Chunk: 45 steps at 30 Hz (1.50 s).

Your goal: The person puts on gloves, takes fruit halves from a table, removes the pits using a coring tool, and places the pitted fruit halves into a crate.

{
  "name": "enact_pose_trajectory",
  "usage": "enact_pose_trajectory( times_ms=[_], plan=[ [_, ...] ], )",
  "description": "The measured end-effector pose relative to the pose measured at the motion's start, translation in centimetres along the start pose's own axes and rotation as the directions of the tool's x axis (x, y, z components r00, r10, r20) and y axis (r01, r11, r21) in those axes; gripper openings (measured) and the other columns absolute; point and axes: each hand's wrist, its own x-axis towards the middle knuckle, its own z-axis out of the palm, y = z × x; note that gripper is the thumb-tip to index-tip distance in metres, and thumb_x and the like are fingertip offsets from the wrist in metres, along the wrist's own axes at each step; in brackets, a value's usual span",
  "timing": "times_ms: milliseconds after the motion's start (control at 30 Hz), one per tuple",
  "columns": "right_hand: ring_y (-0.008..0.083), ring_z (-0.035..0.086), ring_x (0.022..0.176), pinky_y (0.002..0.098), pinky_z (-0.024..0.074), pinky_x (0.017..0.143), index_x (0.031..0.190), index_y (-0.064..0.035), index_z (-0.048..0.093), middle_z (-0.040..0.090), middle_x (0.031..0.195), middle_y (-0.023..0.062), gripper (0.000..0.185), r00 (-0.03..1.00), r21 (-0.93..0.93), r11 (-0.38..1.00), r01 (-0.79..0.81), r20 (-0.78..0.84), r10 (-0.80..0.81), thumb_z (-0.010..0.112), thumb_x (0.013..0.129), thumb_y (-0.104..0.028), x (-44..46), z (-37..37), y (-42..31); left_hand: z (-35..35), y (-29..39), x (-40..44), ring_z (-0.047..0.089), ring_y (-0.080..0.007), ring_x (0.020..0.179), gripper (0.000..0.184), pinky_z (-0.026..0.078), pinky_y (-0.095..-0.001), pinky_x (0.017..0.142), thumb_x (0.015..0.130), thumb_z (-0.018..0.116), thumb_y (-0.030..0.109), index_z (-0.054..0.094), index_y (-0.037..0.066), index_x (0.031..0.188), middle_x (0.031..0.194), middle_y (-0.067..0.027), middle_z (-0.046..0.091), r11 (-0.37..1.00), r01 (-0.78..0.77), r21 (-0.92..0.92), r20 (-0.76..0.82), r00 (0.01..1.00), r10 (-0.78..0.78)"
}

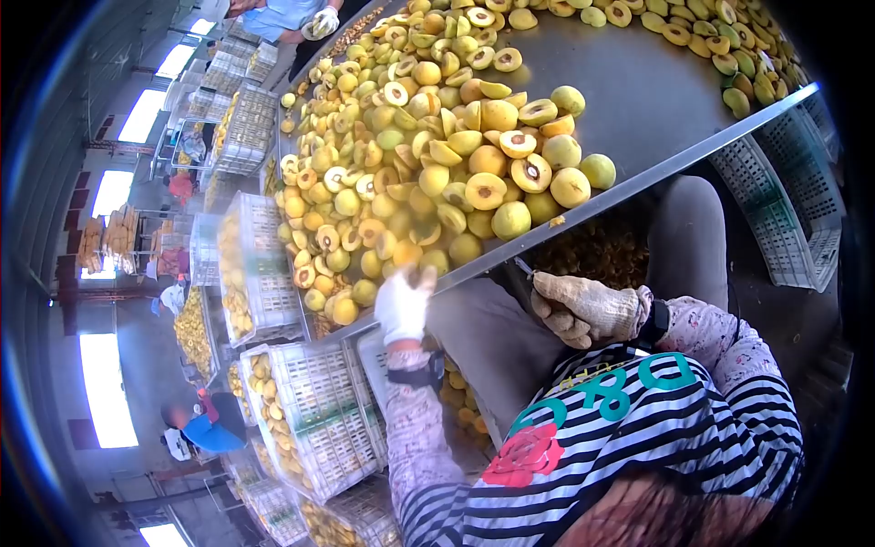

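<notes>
A large heap of yellow stone fruit that looks like peaches [437, 187] lies on the metal table [629, 82]; many are halved, some with brown pits or hollows showing. My left hand [401, 305], in a white glove, is at the near table edge beside the lowest fruit. Motion blurs its fingers, and I cannot make out whether they hold anything. In a worn, stained glove, my right hand [588, 308] is closed in front of my torso. From its fingers a thin metal-tipped tool [522, 266] sticks out toward the table edge; its exact kind is unclear.
White crates of fruit [319, 424] stand to my left, with more crates [246, 128] farther back. Crates [775, 210] lie at the right below the raised table rim [638, 178]. Brown scraps [592, 255] sit under it. Another person's gloved hand [321, 23] is across the table.
</notes>
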Motion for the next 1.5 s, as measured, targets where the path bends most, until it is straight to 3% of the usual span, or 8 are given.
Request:
enact_pose_trajectory(
  times_ms=[300,433,567,767,1033,1300,1433,1500],
  plan=[
    [0.0082,0.035,0.042,0.0234,0.0330,0.039,0.087,-0.0103,0.049,0.040,0.059,-0.0025,0.042,1.000,-0.117,0.993,0.022,-0.002,-0.022,0.044,0.106,-0.048,-0.1,-1.0,0.2,2.2,-0.9,2.6,0.070,-0.0212,0.096,0.043,0.055,-0.0335,0.088,0.078,0.085,0.018,0.069,-0.001,0.113,0.103,-0.0153,0.074,0.830,0.010,-0.558,0.038,0.999,0.013],
    [0.0088,0.039,0.043,0.0239,0.0351,0.041,0.085,-0.0105,0.050,0.044,0.061,-0.0019,0.038,0.999,-0.192,0.981,-0.033,-0.026,0.029,0.050,0.104,-0.043,0.4,-0.8,-0.4,1.6,0.0,-1.4,0.063,-0.0366,0.119,0.059,0.056,-0.0453,0.097,0.089,0.068,0.014,0.048,-0.002,0.142,0.139,-0.0257,0.055,-0.317,0.139,-0.938,-0.013,0.900,0.435],
    [0.0077,0.039,0.046,0.0241,0.0321,0.042,0.089,-0.0100,0.054,0.046,0.064,-0.0027,0.036,0.996,-0.333,0.943,-0.013,-0.084,-0.016,0.054,0.103,-0.043,0.8,0.1,-0.3,3.2,5.7,-4.1,0.067,-0.0396,0.109,0.063,0.058,-0.0530,0.091,0.100,0.052,0.053,0.058,0.000,0.133,0.128,-0.0221,0.065,-0.564,0.376,-0.735,0.202,0.916,0.347],
    [0.0102,0.044,0.050,0.0248,0.0326,0.045,0.106,-0.0066,0.062,0.053,0.068,-0.0004,0.036,0.951,-0.613,0.778,0.138,-0.138,-0.278,0.060,0.100,-0.042,0.6,1.9,-1.2,4.6,12.2,-5.4,0.069,-0.0312,0.089,0.052,0.061,-0.0448,0.080,0.106,0.040,0.051,0.061,0.004,0.111,0.101,-0.0146,0.068,-0.337,0.288,-0.896,0.261,0.957,0.125],
    [0.0088,0.036,0.042,0.0257,0.0290,0.038,0.079,-0.0127,0.050,0.043,0.058,-0.0018,0.045,0.977,-0.228,0.971,0.077,-0.178,-0.119,0.049,0.103,-0.050,2.5,-0.3,0.0,5.5,10.2,-6.6,0.054,-0.0334,0.129,0.046,0.042,-0.0476,0.112,0.108,0.042,0.031,0.051,0.001,0.143,0.140,-0.0161,0.057,-0.253,0.146,-0.956,0.061,0.947,0.315],
    [0.0073,0.034,0.044,0.0239,0.0266,0.038,0.087,-0.0120,0.049,0.041,0.058,-0.0029,0.040,0.963,-0.268,0.961,0.071,-0.234,-0.136,0.050,0.104,-0.049,1.6,-1.8,-0.1,-1.1,-5.0,1.1,0.068,-0.0221,0.090,0.041,0.062,-0.0405,0.076,0.104,0.053,0.041,0.063,0.006,0.121,0.106,-0.0092,0.069,-0.270,-0.168,-0.948,-0.050,0.918,-0.394],
    [0.0103,0.038,0.039,0.0258,0.0320,0.036,0.089,-0.0107,0.051,0.044,0.057,0.0001,0.043,0.964,-0.299,0.952,0.060,-0.230,-0.133,0.051,0.103,-0.051,1.9,-2.4,0.6,-2.1,-19.8,6.6,0.057,-0.0361,0.110,0.040,0.045,-0.0450,0.099,0.093,0.068,0.027,0.060,0.004,0.124,0.120,-0.0216,0.059,0.940,-0.028,-0.339,-0.648,0.732,-0.212],
    [0.0104,0.037,0.038,0.0259,0.0313,0.036,0.088,-0.0095,0.050,0.044,0.056,0.0008,0.042,0.965,-0.260,0.965,0.034,-0.244,-0.099,0.051,0.104,-0.048,2.0,-1.6,0.5,-3.6,-22.2,6.9,0.057,-0.0373,0.113,0.042,0.045,-0.0457,0.100,0.091,0.069,0.029,0.061,0.006,0.124,0.126,-0.0202,0.060,0.946,0.325,0.000,-0.457,0.841,-0.289]
  ],
)
